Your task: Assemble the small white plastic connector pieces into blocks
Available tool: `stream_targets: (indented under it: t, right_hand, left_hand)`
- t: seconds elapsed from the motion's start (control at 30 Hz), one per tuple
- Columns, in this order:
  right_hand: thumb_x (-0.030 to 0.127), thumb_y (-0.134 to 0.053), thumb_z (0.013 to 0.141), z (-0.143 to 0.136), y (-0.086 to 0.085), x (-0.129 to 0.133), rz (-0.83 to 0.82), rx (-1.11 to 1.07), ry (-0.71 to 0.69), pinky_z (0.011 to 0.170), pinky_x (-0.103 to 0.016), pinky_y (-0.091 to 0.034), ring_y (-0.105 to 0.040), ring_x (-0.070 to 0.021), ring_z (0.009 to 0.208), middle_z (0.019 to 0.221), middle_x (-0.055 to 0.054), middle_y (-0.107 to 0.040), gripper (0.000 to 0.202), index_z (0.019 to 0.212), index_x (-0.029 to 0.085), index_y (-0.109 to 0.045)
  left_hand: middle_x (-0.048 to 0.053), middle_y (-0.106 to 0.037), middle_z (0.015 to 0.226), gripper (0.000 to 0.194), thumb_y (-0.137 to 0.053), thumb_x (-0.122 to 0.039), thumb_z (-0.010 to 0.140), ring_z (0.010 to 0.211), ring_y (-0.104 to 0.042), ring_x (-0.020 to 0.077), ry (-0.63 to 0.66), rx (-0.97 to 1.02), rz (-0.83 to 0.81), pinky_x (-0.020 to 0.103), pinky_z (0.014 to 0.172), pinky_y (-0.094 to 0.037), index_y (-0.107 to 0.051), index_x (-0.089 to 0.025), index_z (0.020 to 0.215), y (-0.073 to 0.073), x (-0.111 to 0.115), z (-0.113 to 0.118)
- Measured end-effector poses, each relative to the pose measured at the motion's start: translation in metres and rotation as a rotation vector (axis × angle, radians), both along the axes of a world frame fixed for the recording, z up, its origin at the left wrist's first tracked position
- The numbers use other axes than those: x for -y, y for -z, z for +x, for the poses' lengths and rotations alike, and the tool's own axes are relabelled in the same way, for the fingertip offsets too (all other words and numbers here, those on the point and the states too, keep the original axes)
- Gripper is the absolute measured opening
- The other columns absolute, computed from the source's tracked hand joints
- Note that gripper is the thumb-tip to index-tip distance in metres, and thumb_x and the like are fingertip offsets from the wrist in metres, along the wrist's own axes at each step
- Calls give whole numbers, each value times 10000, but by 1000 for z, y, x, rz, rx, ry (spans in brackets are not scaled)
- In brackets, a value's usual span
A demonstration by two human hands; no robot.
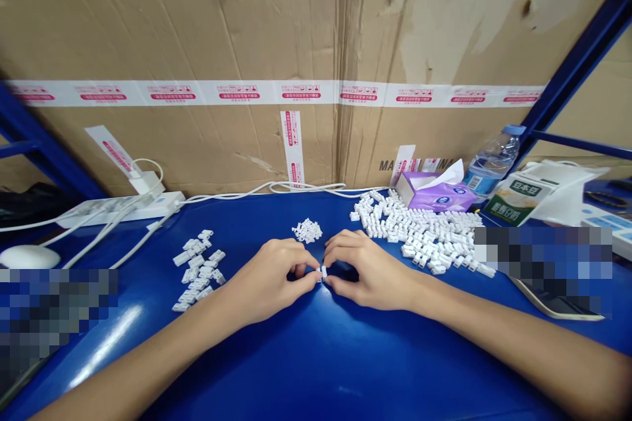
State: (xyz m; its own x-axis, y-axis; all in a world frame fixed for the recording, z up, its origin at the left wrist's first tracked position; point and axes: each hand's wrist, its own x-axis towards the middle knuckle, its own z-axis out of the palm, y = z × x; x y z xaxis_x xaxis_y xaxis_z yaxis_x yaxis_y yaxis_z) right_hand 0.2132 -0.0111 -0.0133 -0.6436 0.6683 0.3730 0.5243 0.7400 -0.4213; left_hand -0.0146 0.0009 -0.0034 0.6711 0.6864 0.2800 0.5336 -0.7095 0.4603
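Over the middle of the glossy blue tabletop (pixel 306 362), the left hand (pixel 277 276) and right hand (pixel 371 271) together pinch one small white piece (pixel 324 273). Just beyond sits a heap of tiny white bits (pixel 307 231), with blocky white parts (pixel 196 262) scattered left and a dense mass (pixel 409 223) right; farther back stand a purple tissue pack (pixel 439 197), clear bottle (pixel 494 159) and creased cardboard (pixel 172 26).

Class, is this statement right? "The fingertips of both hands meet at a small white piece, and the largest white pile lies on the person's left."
Not quite: the head view shows the largest white pile on the person's right. The left hand and right hand do meet at a small white piece.
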Motion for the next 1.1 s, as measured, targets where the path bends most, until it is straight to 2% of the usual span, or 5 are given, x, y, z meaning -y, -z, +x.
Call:
stream_targets:
  t: [0.6,0.7,0.8,0.97,1.1]
  right_hand:
    - [247,-658,912,0,2,-2,-2,-6,37,930,-413,-464,-628,-220,1007,1041,-58,-714,87,969,192,-692]
    - [272,-657,918,0,4,-1,-7,14,59,964,-428,-491,-624,-235,1051,1101,-80,-699,141,1027,193,-699]
    - [318,-640,932,1,6,0,-10,36,87,1030,-449,-497,-609,-266,1161,1230,-126,-667,295,1188,178,-686]
    - [448,-538,979,1,9,3,-25,161,170,1208,-556,-327,-339,-364,1493,1568,-241,-421,619,1459,58,-519]
    - [536,-430,1012,0,9,4,-81,264,210,1256,-569,-197,-145,-360,1555,1651,-240,-208,781,1577,12,-306]
  left_hand:
    - [5,-701,787,213,-583,-283,966,704,-632,148,-54,-31,-21,274,683,-452,-770,-193,923,-7,-1,0]
    - [31,-718,870,274,-507,-265,999,825,-654,190,-100,-93,50,316,791,-484,-762,-194,927,-9,-2,-4]
    - [75,-716,1046,271,-495,-240,990,1003,-646,243,-168,-163,104,383,937,-495,-747,-182,1071,-7,-5,-9]
    - [142,-665,1214,333,-489,-246,984,1125,-616,307,-227,-294,151,498,1029,-493,-713,-132,1202,-2,-8,-15]
    - [156,-638,1317,352,-491,-283,991,1206,-601,327,-243,-296,206,529,1066,-487,-702,-141,1235,9,-3,-16]
